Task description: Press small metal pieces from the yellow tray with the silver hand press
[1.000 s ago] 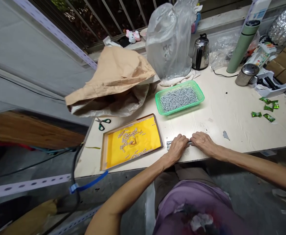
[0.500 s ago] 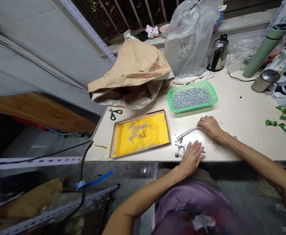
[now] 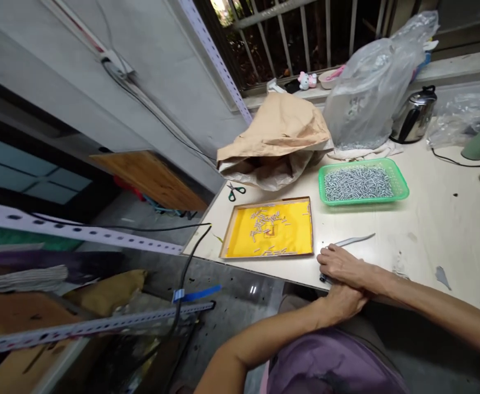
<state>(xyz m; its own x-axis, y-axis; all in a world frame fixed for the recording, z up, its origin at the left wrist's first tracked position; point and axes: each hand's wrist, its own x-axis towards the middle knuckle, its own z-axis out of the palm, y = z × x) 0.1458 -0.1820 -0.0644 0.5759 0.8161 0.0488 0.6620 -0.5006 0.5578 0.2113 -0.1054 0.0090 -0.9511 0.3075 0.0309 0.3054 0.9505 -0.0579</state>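
Observation:
Hand-held pliers [image 3: 355,239] with a spring and a screw fitting lie at the table's front edge, one grey handle pointing right. My right hand [image 3: 343,266] covers the head of the tool, its fingers curled together; what they pinch is hidden. My left hand [image 3: 342,303] is below it, at the table edge, crossed under the right wrist, and its fingers are out of sight. To the left is a shallow cardboard tray [image 3: 310,241] lined in yellow, with small metal pins [image 3: 264,221] scattered in it. Behind stands a green plastic basket [image 3: 399,183] full of small metal pieces [image 3: 358,183].
Green-handled scissors [image 3: 236,191] lie behind the tray's left corner. A brown paper bag [image 3: 281,126] gapes open at the back, beside a filled clear plastic bag [image 3: 363,93] and a steel kettle [image 3: 414,115]. A black cable [image 3: 186,273] hangs by the table's left edge.
My right hand has left the upper handle's end and moved left onto the pliers' head, over my left hand. The camera view has swung left.

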